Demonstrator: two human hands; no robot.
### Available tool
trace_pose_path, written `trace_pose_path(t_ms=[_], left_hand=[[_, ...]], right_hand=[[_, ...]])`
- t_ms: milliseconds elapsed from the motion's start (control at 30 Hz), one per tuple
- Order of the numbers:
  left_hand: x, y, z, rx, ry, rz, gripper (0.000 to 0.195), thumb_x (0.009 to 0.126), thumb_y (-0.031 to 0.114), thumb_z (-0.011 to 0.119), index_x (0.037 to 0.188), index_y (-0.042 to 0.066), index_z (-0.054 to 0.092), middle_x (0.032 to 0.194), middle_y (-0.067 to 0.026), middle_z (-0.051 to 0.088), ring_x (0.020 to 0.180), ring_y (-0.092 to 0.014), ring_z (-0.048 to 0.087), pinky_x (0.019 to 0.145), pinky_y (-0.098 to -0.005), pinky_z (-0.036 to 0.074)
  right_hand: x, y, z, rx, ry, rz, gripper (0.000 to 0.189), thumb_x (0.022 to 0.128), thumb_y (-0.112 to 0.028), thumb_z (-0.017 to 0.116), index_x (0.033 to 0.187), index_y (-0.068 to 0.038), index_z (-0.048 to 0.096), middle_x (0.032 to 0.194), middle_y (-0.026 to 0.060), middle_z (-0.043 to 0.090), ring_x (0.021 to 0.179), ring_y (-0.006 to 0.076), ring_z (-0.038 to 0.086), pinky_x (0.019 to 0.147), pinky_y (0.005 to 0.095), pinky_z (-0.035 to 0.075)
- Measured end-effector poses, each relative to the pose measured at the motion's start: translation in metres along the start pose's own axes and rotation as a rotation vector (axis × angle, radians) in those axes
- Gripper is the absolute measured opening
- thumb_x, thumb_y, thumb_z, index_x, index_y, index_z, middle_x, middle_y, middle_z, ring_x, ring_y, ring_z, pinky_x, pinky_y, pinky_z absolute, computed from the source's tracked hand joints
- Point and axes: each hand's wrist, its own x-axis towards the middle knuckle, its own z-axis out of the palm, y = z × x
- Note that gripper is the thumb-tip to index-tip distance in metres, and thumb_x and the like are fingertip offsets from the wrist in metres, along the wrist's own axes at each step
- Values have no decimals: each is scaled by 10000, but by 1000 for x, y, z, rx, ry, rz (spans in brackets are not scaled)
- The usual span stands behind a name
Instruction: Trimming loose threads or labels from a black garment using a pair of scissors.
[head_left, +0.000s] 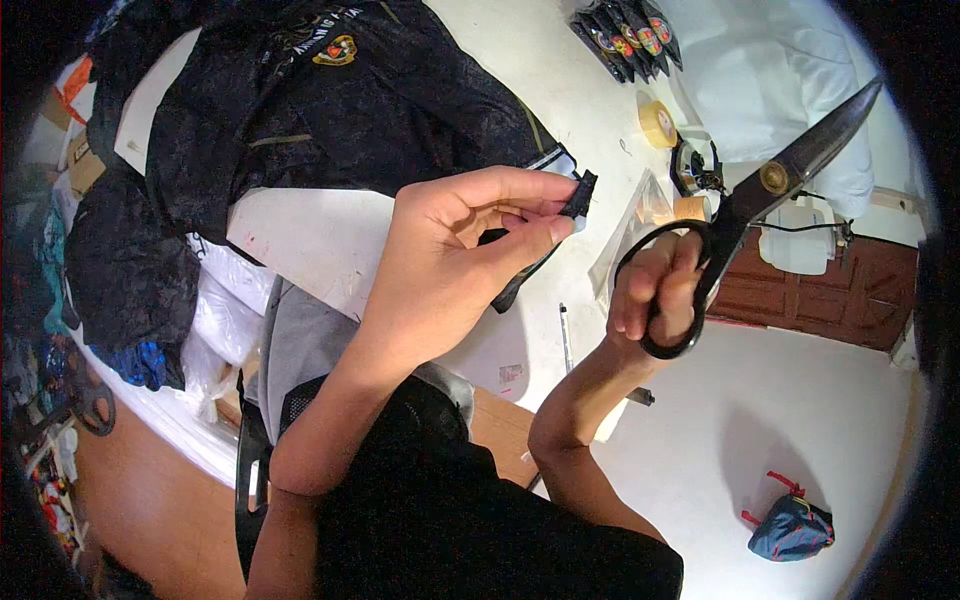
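Between thumb and fingertips my left hand (442, 262) pinches the dark edge of a fabric piece (578, 196). A black garment (360, 112) with an embroidered crest and lettering spreads beyond it over the white table; whether the pinched edge belongs to it is partly hidden by my hand. My right hand (652, 292) has its fingers through the handle loops of large black tailor's scissors (750, 202). The blades look closed and point up and away to the right, apart from the fabric.
On the white table (480, 330) lie a pen (565, 334), a roll of clear tape (657, 124), a clear plastic bag (637, 217) and several dark packets (626, 37). A grey chair (300, 330) stands at left. A blue pouch (791, 529) is at lower right.
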Motion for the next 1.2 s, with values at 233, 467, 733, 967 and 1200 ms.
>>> trace_pose_path(t_ms=[233,467,733,967,1200], left_hand=[[-1,-6,3,63,-56,57,212,781,-60,624,992,-36,624,902,-67,631,842,-103,589,745,-203,470],[0,-7,-1,150,-2,88,193,776,-70,630,967,-47,628,884,-75,628,799,-94,574,707,-199,465],[3,-1,-6,579,-28,425,137,742,-107,571,817,-31,658,873,-94,632,742,-114,588,624,-189,442],[1,3,-9,430,28,338,101,794,-90,558,860,-14,569,907,-115,629,740,-119,601,628,-208,496],[2,0,-8,309,30,378,239,797,-109,566,938,21,424,903,-157,622,794,-140,610,695,-232,512]], right_hand=[[2,8,24,-281,107,-38,343,625,47,744,709,-71,432,748,200,645,376,31,417,312,148,288],[8,8,21,-167,138,-37,321,663,57,723,700,-65,428,844,228,642,388,30,441,308,141,291],[12,15,3,-245,-185,29,352,628,87,739,710,-65,432,838,209,657,445,39,501,348,145,354],[6,25,7,-309,-151,5,377,617,104,741,701,-74,420,796,192,658,448,37,504,354,143,355],[12,24,7,-105,-141,-95,403,591,128,734,702,-76,405,957,312,606,417,36,489,346,147,350]])
